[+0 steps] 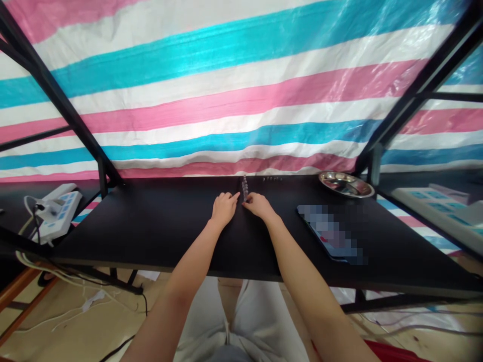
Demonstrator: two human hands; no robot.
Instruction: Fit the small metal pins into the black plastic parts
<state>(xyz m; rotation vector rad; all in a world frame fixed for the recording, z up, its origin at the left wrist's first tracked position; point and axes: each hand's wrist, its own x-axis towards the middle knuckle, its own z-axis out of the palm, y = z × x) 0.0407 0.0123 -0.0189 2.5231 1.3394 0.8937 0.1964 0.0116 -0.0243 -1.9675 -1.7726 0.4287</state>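
Observation:
Both my arms reach forward over a black table (158, 226). My left hand (223, 207) rests on the tabletop with its fingers curled, the index fingertip pointing toward a short string of small pale beads (245, 187). My right hand (257, 205) is closed in a pinch at the near end of that bead string, which runs away from me toward the table's far edge. The two hands are almost touching. What my left fingers hold, if anything, is hidden.
A round metal dish (345, 184) stands at the back right. A flat dark device (329, 232) lies right of my hands. Small dark beads (272, 178) dot the far edge. White power strips (56, 211) sit left; a striped tarp (241, 100) hangs behind.

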